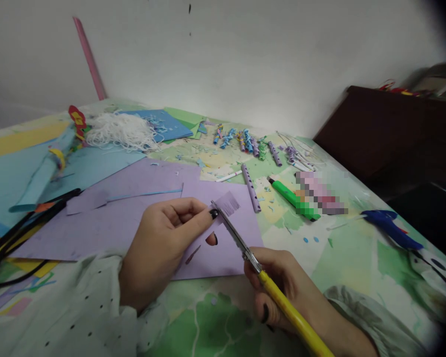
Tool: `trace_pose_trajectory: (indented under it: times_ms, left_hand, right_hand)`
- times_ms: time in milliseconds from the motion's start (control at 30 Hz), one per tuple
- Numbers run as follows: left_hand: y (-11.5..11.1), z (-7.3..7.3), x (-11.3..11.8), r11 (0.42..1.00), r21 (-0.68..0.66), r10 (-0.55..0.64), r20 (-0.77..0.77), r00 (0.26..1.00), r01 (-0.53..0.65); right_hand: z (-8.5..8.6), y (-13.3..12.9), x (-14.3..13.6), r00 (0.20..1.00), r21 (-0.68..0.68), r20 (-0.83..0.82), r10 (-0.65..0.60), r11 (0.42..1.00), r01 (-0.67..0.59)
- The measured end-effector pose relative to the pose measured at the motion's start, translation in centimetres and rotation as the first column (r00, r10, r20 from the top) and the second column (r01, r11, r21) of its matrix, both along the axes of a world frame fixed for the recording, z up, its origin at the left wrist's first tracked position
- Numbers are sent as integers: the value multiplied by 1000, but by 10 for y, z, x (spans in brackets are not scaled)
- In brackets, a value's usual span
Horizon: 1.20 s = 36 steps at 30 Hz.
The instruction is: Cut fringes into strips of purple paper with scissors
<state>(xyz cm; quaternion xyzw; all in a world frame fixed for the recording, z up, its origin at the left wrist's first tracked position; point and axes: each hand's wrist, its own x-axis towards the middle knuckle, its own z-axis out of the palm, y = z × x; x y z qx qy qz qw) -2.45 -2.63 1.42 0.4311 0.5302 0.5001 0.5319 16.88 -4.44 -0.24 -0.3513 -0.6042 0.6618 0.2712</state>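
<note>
- Nearest, the right hand (288,285) was curled around the yellow-handled scissors (293,316); whether the blades were parted or closed on paper, I could not tell.
- Just beyond and left of it, the left hand (161,243) pinched the purple strip (231,202) between thumb and fingers, the scissor tips right by the thumb.
- The strip's part away from the left thumb was done, slit into fine fringe; the short part near the thumb looked uncut, so the cutting seemed well along.
- Beneath the left hand lay a purple sheet (226,265).
- Beyond the right hand lay a spotted purple tube (250,188), bare of fringe and so apparently unfinished, and to its right a green cutter (287,195).
- Farther off, past both hands, small decorated rolls (248,141) stood as seemingly completed pieces.
- Beyond the left hand, white string (121,131) lay heaped, apparently unused.
</note>
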Motion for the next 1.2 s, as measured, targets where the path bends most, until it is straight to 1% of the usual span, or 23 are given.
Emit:
trace_pose_trajectory:
  times_ms: [67,167,333,567,867,1033,1200]
  left_hand:
    - [-1,0,0,1000,-21,-8,49,999,9]
    - [-1,0,-1,1000,-13,-22,85,996,23]
    - [-1,-2,-1,999,-3,-32,70,997,32]
    - [0,1,0,999,-21,-29,61,998,31]
    - [-2,3,1,998,-54,-7,75,997,11]
    - [-2,3,1,999,-40,-20,61,998,22]
    - [0,2,1,999,-37,0,74,997,2]
  right_hand:
    - [-2,0,1,1000,-6,-11,12,1000,-12]
    - [-3,0,2,1000,-2,-19,19,1000,-19]
    - [-3,1,6,998,-33,-44,54,998,-56]
    - [-5,0,9,993,-4,-67,95,995,-95]
    - [-8,-2,12,997,-7,-28,68,998,-68]
    - [-5,-1,7,999,-13,-11,49,999,-50]
    - [-1,-1,3,999,0,-12,31,1000,-31]
